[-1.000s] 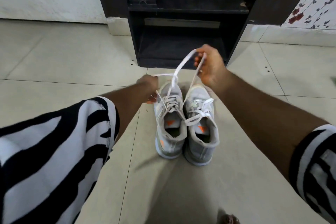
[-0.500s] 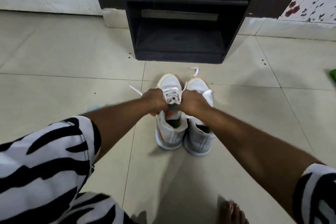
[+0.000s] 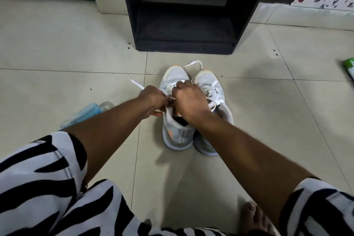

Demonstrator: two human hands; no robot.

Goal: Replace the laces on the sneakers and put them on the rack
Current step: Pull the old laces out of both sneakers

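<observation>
The left sneaker (image 3: pixel 177 113) stands on the tiled floor (image 3: pixel 268 120) touching the right sneaker (image 3: pixel 212 90), toes toward the black rack (image 3: pixel 183 25); its white lace (image 3: pixel 136 83) is pinched by the left hand (image 3: pixel 153 101) and, it appears, by the right hand (image 3: pixel 189 101), whose fingertips are hidden. The lacing or tying step is judged to be in hand. The lace ends must next be drawn snug and knotted before racking.

Blue-capped bottle (image 3: pixel 90 112), green packet (image 3: pixel 349 69)
</observation>
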